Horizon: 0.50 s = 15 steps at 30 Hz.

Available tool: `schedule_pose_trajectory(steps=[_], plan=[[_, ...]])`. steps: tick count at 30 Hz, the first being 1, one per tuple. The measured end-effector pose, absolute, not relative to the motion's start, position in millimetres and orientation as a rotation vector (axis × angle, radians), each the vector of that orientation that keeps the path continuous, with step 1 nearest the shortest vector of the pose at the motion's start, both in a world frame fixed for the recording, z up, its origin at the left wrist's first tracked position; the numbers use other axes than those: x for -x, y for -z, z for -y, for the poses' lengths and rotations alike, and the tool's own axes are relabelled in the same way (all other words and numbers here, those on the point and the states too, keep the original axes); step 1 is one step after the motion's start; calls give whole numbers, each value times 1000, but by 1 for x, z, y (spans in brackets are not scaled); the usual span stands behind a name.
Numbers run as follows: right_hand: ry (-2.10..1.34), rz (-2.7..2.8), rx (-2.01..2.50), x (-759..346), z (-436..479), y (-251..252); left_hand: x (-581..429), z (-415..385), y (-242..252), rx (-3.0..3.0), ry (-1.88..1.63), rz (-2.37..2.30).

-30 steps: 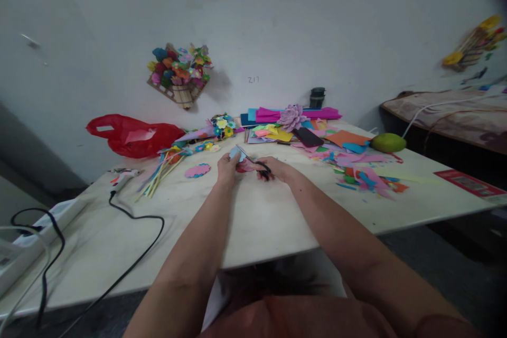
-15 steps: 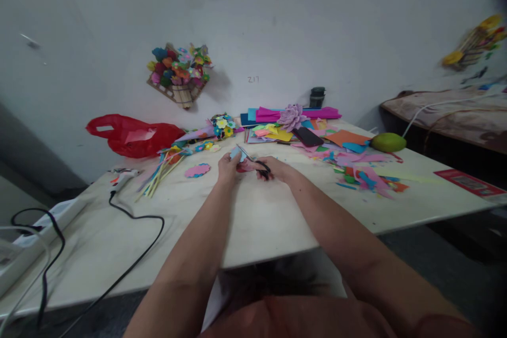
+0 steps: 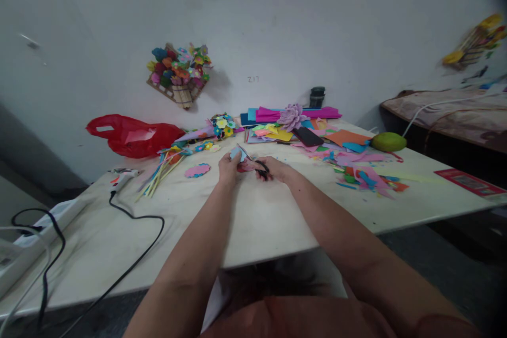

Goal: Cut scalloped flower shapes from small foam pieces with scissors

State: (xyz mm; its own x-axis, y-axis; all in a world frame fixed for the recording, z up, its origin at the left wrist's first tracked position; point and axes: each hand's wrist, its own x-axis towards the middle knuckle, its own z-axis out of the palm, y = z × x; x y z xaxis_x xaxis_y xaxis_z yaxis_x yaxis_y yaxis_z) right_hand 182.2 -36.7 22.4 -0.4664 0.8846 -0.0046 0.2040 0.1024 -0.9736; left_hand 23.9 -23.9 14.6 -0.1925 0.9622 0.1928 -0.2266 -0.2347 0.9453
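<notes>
Blue paper point(image 3: 236, 155) in left hand point(image 3: 227, 169), seemingly against scissors point(image 3: 263, 169) in right hand point(image 3: 277, 169).

Handwritten number "217" point(image 3: 253, 79), pale wall point(image 3: 285, 26), red sheet point(image 3: 470, 183), print illegible

On the table point(image 3: 269, 227), left side: we've got a white power strip point(image 3: 41, 236) along the edge, and a white glue gun point(image 3: 124, 179) with a black cable point(image 3: 138, 217) looping toward us. Red plastic bag point(image 3: 146, 140) slumped at the back left. Dark lidded jar point(image 3: 317, 98) by the wall, black phone point(image 3: 308, 137) in front of it. Green-yellow fruit point(image 3: 388, 142) near the right edge, red printed card point(image 3: 471, 182) closer to us. On the wall we see a flower ornament point(image 3: 181, 76) and handwritten digits point(image 3: 253, 79). Far right: cloth-covered surface point(image 3: 455, 116).
</notes>
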Motion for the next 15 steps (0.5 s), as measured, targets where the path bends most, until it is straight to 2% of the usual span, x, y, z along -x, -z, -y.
schedule_pose_trajectory(steps=[15], plan=[[-1408,1773,1095,-183,40,-27,-20,18,-12,-1121,-1584,-1032]])
